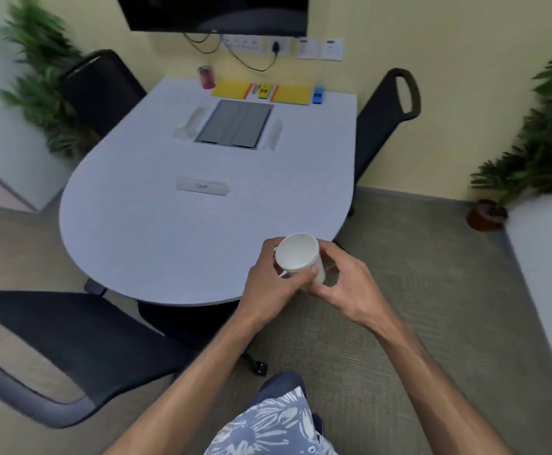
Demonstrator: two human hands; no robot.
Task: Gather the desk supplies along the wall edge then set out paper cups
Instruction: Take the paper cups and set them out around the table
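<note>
Cup, white paper, sits tilted with its open mouth toward the camera, gripped between both hands over the near right edge of the worktop: the left hand curls its fingers around the rim side and the right hand closes on the base. Along the far wall edge lie a red can, two yellow pads, a small yellow item between them and a blue one at the right. Nearer, a grey panel is set in the surface, with black chairs around.
</note>
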